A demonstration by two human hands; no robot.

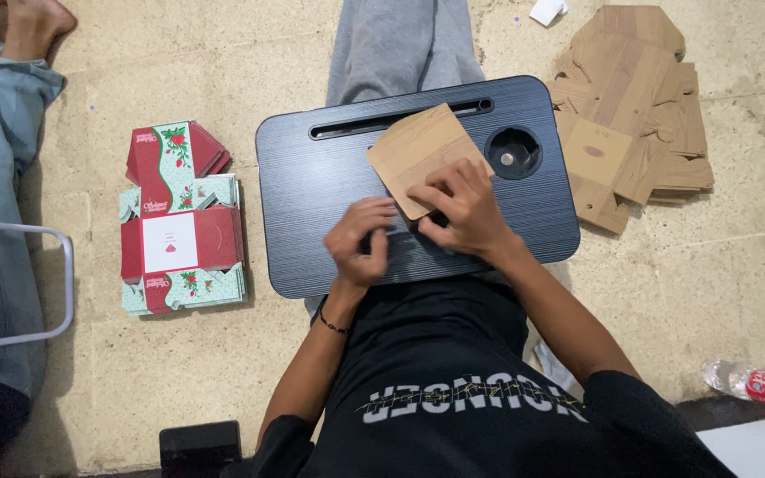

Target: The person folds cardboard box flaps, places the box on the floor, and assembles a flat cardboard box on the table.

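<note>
We see a flat brown card (pixel 415 152) lying on a black lap tray (pixel 312 204), in its middle toward the far edge, just short of the long slot (pixel 400 119) and left of the round cup recess (pixel 513 152). The card sits turned at an angle, one corner pointing toward the near edge, and that near corner is where both hands meet it.

Our right hand (pixel 467 212) lies over the card's near right edge, fingers bent and pressed down on it, seemingly to pin it flat against the tray. Our left hand (pixel 360 241) is just beside it on the near side, fingers curled in a loose fist, its fingertips at or under the card's near corner; whether it grips the corner or only touches it we cannot tell. A thin dark band circles the left wrist.

The tray gives a hard, level face over the lap, which would explain working here rather than on the floor.

Off the tray's right edge a heap of the same brown blanks (pixel 639 106) rests on the floor, within the right arm's reach. Off its left edge lies a stack of red and green printed boxes (pixel 181 221), folded flat. A bottle (pixel 754 383) lies at the far right, and another person's leg (pixel 400 44) shows beyond the tray's far edge.
</note>
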